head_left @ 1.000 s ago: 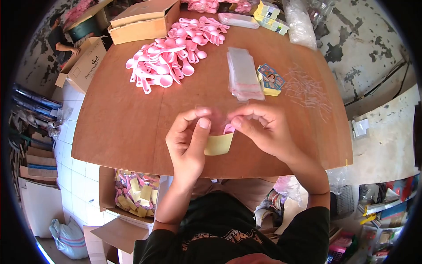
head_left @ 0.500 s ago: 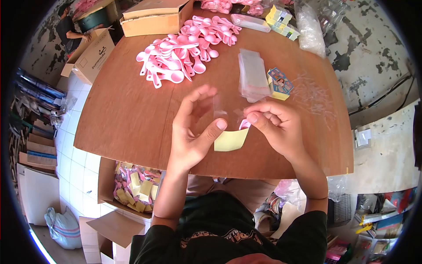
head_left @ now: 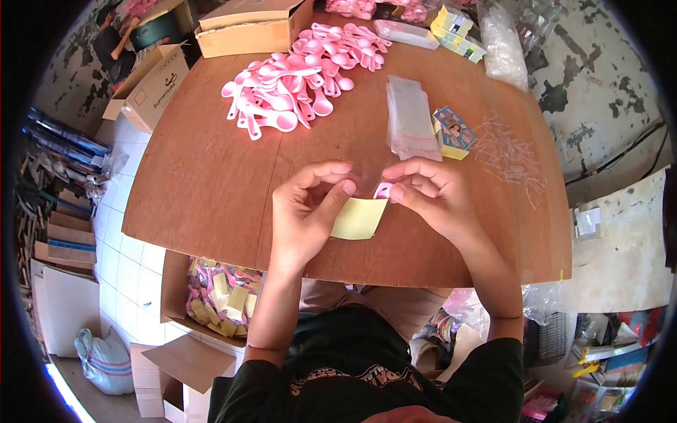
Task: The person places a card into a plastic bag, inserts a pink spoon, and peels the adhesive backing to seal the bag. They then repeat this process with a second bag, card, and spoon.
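Between my hands, above the front of the table, is a small clear plastic bag point(head_left: 365, 176) that barely shows. It holds a pale yellow card point(head_left: 358, 220) and a pink spoon, whose handle end point(head_left: 383, 189) peeks out behind the card. My left hand point(head_left: 302, 211) is closed on the bag's left side, thumb beside the card's upper corner. My right hand point(head_left: 438, 201) pinches the right side of the bag near the pink piece. Beyond them lie a stack of clear bags point(head_left: 410, 116) and a stack of printed cards point(head_left: 453, 132).
A heap of pink spoons point(head_left: 289, 84) covers the table's far left. Thin clear strips point(head_left: 511, 155) are scattered at right. Below the table's left edge, a carton point(head_left: 174, 289) contains packed spoons and cards. A person point(head_left: 113, 46) is at the far left beside another carton point(head_left: 155, 88).
My left fingers have come down and closed on the bag's upper edge. My right hand has shifted slightly left, and the card now tilts the other way.
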Available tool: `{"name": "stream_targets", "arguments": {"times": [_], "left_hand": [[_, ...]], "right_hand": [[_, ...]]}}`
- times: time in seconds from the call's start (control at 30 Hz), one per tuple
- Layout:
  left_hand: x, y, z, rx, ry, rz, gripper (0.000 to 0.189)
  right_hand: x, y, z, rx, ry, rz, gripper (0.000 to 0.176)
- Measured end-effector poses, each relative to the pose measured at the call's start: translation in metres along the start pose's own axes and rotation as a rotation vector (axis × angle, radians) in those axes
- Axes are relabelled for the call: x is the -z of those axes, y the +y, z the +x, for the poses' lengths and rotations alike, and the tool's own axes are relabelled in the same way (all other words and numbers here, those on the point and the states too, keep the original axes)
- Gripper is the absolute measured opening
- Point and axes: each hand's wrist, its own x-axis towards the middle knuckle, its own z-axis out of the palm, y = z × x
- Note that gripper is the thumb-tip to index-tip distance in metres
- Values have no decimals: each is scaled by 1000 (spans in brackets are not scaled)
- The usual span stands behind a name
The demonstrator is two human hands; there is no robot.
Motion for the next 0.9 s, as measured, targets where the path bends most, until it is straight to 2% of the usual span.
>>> {"name": "stream_targets", "arguments": {"times": [0.27, 0.4, 0.7, 0.83, 0.9], "left_hand": [[0, 2, -2, -14, 43, 44, 15], [-1, 0, -3, -7, 59, 65, 9], [3, -5, -1, -61, 16, 110, 10], [6, -3, -3, 6, -12, 98, 10], [6, -4, -2, -58, -25, 120, 13]], "right_hand": [[1, 8, -1, 16, 22, -26, 17], [0, 15, 0, 95, 27, -12, 13], [6, 21, 4, 235, -83, -70, 19], [7, 22, 4, 275, -78, -141, 19], [5, 22, 4, 276, -75, -180, 19]]}}
